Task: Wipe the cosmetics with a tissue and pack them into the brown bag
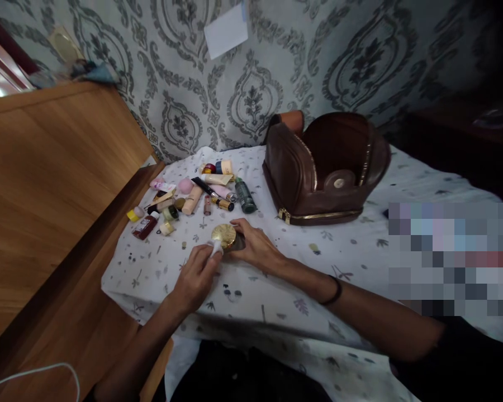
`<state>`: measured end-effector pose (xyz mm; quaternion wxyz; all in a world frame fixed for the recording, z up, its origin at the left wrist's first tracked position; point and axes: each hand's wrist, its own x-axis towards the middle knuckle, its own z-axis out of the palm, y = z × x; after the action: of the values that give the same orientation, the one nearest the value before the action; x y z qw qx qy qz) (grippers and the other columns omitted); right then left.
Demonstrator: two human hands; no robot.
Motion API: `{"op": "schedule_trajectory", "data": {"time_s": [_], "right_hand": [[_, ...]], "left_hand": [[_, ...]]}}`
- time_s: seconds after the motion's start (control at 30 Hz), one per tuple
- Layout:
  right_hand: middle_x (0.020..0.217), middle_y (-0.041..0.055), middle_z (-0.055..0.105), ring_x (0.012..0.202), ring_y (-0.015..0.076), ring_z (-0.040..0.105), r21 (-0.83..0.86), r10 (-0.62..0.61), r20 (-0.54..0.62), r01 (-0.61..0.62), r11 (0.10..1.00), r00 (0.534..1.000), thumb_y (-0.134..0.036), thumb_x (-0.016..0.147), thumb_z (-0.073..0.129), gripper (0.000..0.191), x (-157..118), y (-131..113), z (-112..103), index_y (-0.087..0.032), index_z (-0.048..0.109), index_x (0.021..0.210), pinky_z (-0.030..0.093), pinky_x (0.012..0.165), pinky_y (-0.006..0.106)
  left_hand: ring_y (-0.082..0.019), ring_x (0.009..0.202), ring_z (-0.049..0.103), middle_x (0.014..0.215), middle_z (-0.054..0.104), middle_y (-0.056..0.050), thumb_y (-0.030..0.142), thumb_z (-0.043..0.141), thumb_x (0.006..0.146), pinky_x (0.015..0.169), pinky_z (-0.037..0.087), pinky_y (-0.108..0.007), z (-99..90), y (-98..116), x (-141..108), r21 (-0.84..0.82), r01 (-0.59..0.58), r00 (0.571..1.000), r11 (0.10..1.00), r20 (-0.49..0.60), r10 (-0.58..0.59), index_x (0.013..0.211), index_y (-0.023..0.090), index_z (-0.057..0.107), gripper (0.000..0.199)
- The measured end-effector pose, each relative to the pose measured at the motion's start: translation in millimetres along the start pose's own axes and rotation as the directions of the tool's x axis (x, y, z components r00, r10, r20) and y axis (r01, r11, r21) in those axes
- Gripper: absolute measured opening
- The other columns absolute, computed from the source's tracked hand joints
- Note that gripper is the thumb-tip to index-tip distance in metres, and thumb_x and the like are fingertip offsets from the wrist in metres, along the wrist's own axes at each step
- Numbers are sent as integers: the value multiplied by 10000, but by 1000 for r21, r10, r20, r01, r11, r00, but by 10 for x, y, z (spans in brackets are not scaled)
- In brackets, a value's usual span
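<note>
A round gold compact (pixel 223 236) is held in front of me, above the patterned white cloth. My right hand (pixel 255 245) grips it from the right side, thumb and fingers around its edge. Pinched in my left hand (pixel 197 274) is a small white wipe (pixel 216 248), which touches the compact's lower left edge. Beyond my hands lies a loose group of cosmetics, among them a green bottle (pixel 245 196), a beige tube (pixel 191 200) and a dark red bottle (pixel 145 226).
A brown leather bag (pixel 293 173) stands unzipped at the back right. Wooden furniture (pixel 62 151) borders the left side. A white cloth (pixel 339 245) covers the surface. Behind is a patterned wall, with a white card (pixel 226 31) on it.
</note>
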<state>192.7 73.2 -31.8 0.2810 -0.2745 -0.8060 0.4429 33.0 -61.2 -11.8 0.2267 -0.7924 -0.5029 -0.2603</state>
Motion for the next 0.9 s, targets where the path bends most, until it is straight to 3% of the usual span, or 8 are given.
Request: {"op": "schedule_trajectory", "data": {"time_s": [0.07,0.17,0.27,0.4,0.57,0.63,0.73,0.9], "right_hand": [[1239,125,690,1161,289,646,-3,-3,-8,3,1000,1000,-202,687,788,771,-1,-11,-1,-188,390,1347,463,981,433],[1279,150,671,1153,295,651,3,-31,-3,31,1000,1000,-152,704,725,866,-7,-10,-7,-171,283,1447,469,968,426],[1291,157,665,1151,292,652,7,-33,15,33,999,999,-118,698,683,941,-10,5,-20,-170,204,1507,472,972,420],[1297,127,662,1122,255,658,24,-85,18,85,996,996,-98,702,642,1006,-22,46,-39,-211,120,1555,485,967,398],[1105,84,711,955,240,693,-3,-104,-20,104,995,994,-143,744,659,1035,-50,92,-28,-199,54,1583,521,831,355],[1041,69,716,905,248,698,-3,-56,-34,56,998,998,-201,740,715,1085,-45,84,-12,-202,38,1588,524,782,352],[1118,100,707,1027,295,684,3,5,-45,-5,1000,999,-273,680,817,1212,-21,48,3,-193,20,1590,516,845,392],[1217,142,686,1173,320,635,21,66,-4,-66,998,998,-277,635,864,1283,-8,0,-9,-164,14,1589,483,955,447]], "left_hand": [[-244,1063,599,1075,653,-135,93,457,979,872,582,-385,-44,22,71,26,-158,987,987,43,157,1132,127,597,210],[-258,1062,613,1051,677,-166,88,475,970,900,588,-398,-99,61,240,87,-399,915,913,109,389,1054,62,616,167],[-234,1022,628,1007,688,-146,70,459,967,903,581,-369,-104,97,432,107,-483,868,869,191,459,1000,70,622,167],[-227,901,620,882,660,-112,64,456,950,812,581,-355,-46,117,650,56,-493,840,868,291,458,860,108,613,186],[-237,803,572,770,604,-78,48,477,888,723,557,-360,65,55,874,17,-341,894,940,317,318,766,160,599,205],[-244,811,570,762,606,-74,53,488,855,733,544,-370,102,-21,964,-37,-216,913,976,346,216,761,172,606,193],[-242,848,598,789,645,-69,55,469,823,793,517,-376,124,-194,1068,-134,25,930,991,367,26,784,178,634,210],[-187,778,627,820,685,-19,201,484,903,752,484,-303,38,-443,1020,-301,383,864,873,452,-223,883,175,672,191]]}}
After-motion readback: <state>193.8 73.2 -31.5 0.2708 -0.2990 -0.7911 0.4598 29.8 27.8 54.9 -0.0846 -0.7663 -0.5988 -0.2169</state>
